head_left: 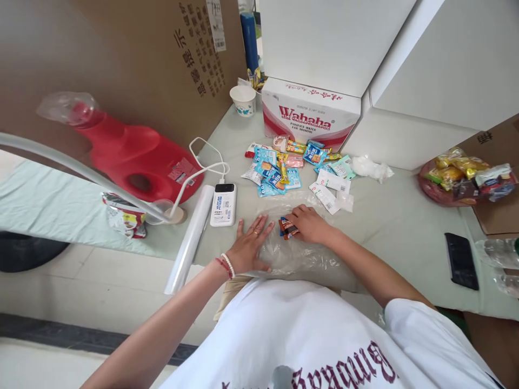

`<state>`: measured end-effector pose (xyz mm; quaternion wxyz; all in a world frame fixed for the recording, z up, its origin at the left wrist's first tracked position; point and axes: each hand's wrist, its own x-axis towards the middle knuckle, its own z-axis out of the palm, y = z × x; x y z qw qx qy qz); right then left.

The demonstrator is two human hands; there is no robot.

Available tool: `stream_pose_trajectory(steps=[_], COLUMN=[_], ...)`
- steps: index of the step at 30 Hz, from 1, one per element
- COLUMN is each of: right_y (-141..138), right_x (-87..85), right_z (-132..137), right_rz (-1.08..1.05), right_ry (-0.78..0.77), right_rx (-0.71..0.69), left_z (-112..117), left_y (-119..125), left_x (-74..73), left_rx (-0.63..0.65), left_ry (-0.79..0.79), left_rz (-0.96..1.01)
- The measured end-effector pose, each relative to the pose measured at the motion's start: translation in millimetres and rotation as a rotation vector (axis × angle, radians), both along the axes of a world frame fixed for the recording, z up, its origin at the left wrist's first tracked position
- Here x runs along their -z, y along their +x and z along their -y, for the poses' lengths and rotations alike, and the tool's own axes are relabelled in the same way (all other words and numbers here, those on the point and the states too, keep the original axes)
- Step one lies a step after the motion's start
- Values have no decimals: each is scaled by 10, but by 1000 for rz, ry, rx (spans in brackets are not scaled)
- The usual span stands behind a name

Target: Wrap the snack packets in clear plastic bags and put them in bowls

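Observation:
My left hand (pixel 252 243) lies flat with its fingers spread on a sheet of clear plastic film (pixel 302 256) near the table's front edge. My right hand (pixel 311 222) has its fingers closed on a small brown and blue snack packet (pixel 288 228) resting on the film. Beyond both hands sits a pile of blue, yellow and pink snack packets (pixel 275 170). White packets (pixel 330 189) and a crumpled bit of clear plastic (pixel 371 167) are to the right of that pile.
Left of my hands are a white power bank (pixel 223 208) with a cable, a film roll (pixel 190 237) and a red jug (pixel 141 156). A Wahaha box (pixel 310 116) and paper cup (pixel 243 101) stand behind. At right are a snack basket (pixel 436 194) and phone (pixel 461 260).

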<state>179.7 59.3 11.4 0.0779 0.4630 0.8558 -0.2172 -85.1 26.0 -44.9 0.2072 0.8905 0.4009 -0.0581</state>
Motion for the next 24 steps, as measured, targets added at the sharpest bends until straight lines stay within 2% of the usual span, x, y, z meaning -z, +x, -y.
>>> stream_pose_trajectory(steps=[3, 7, 10, 13, 15, 16, 21, 24], right_y=[186, 608, 779, 775, 733, 719, 775, 828], right_x=[55, 56, 250, 457, 466, 417, -78, -196], right_z=[244, 893, 1380, 1581, 1524, 1453, 929, 587], right_rz=[-140, -413, -429, -424, -458, -489, -612, -588], right_ry=[66, 114, 92, 130, 124, 99, -91, -189], right_rx=[95, 145, 216, 333, 368, 360, 286, 338], left_z=[97, 228, 274, 251, 208, 182, 40, -43], left_y=[-166, -329, -346, -285, -234, -212, -142, -71], left_x=[-13, -89, -64, 63, 145, 169, 128, 91], left_rx=[-15, 77, 169, 102, 11, -30, -175, -250], left_ry=[67, 132, 56, 55, 96, 115, 164, 214], left_rz=[71, 194, 250, 297, 333, 351, 510, 585])
